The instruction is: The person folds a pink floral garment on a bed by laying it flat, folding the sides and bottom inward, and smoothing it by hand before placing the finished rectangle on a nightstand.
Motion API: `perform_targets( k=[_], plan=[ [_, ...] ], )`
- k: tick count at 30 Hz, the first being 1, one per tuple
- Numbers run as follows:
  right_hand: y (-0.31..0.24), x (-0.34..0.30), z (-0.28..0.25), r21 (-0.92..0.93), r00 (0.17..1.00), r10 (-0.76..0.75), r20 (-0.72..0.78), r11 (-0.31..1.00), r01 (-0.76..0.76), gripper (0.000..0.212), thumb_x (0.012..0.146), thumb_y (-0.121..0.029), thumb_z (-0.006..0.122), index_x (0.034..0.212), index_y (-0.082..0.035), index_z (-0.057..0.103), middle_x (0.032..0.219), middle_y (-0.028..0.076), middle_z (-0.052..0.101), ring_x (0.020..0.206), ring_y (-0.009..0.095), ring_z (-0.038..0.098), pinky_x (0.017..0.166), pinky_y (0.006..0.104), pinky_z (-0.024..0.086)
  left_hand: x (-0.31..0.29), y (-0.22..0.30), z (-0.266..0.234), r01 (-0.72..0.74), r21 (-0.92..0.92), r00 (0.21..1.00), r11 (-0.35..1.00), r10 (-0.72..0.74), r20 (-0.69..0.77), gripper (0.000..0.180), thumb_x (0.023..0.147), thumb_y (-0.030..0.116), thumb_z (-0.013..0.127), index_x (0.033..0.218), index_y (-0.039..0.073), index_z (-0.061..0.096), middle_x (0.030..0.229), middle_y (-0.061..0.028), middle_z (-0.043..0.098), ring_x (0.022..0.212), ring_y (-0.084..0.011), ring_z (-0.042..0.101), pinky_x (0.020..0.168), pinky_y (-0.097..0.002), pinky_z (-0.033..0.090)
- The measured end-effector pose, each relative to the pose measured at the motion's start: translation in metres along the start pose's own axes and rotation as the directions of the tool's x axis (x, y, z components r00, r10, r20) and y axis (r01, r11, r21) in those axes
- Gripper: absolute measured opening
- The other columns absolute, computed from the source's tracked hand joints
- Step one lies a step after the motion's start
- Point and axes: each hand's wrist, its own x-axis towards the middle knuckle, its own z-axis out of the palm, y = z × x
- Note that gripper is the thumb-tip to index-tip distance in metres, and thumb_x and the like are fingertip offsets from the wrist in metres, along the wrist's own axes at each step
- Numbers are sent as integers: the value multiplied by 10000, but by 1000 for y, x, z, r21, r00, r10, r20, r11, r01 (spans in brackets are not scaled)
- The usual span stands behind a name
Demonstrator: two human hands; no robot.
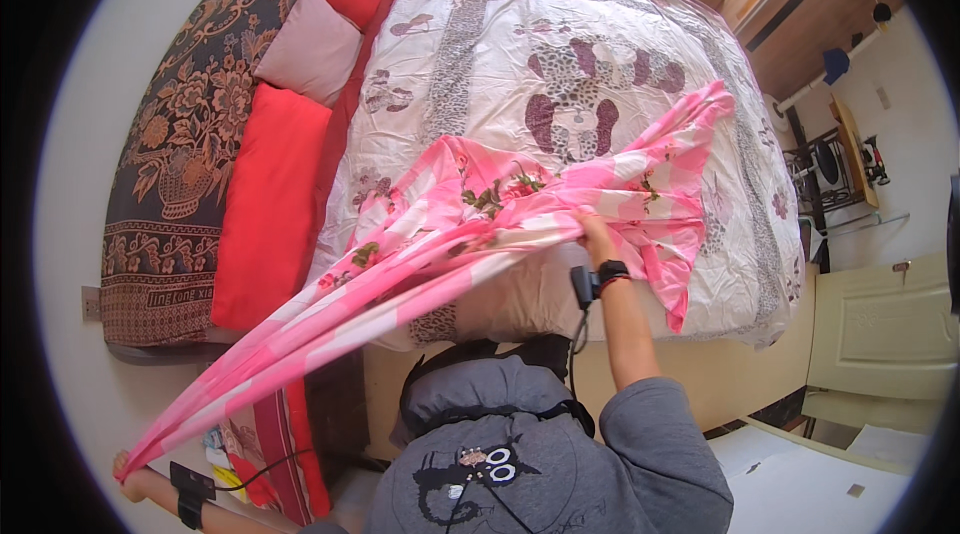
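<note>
A pink and white sheet [450, 234] with rose and leaf prints stretches across the bed, twisted into long folds. One end of it is bunched in my left hand [135, 479], closed around the cloth at the lower left, out beyond the bed's near side. Over the bed, my right hand [594, 226] closes on the middle of the sheet; part of its fingers is hidden by the cloth. From there the sheet's other end fans out to the right on the patterned bedspread [400, 134]. Each wrist wears a black strap with a small device.
Red pillows [270, 204] and a pale pink pillow [310, 46] line the bed's left side, against a dark flowered headboard cover [180, 134]. A bedside unit with red striped cloth [275, 459] stands at the lower left. At right are a pale door [880, 324] and a black rack.
</note>
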Motion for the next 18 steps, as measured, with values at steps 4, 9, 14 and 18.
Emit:
perform_targets(
  k=[4,9,14,18],
  plan=[
    [-52,-42,-186,-435,818,-409,-405,873,221,73,820,-122,474,762,-114,517,649,-17,465,580,91,471,521,249,427,-38,0,-84,84,406,976,910,6,-217,143,677,81,389,564,-6,396,580,-115,425,539,-200,427,530,-276,372],
    [-266,-93,-275,6,503,-563,-655,663,749,60,860,-135,484,887,-117,534,783,-4,536,659,103,524,584,243,457,-97,-10,-85,175,655,971,735,-17,-240,132,696,96,387,616,-6,413,597,-102,439,545,-187,429,531,-271,371],
    [-445,-138,-189,-935,-22,-967,253,-251,251,296,801,-277,545,993,-52,567,1003,145,590,939,221,565,812,284,441,-149,-48,-13,127,799,992,588,-94,-88,133,715,111,385,669,-6,429,614,-89,452,551,-175,432,532,-266,371],
    [-513,-166,-49,-368,78,-996,49,54,928,319,819,-297,510,1014,-49,554,986,140,591,916,221,563,790,293,447,-182,-68,50,14,853,985,521,-152,77,143,730,123,383,710,-6,443,627,-78,463,556,-165,434,533,-261,370]
  ],
)
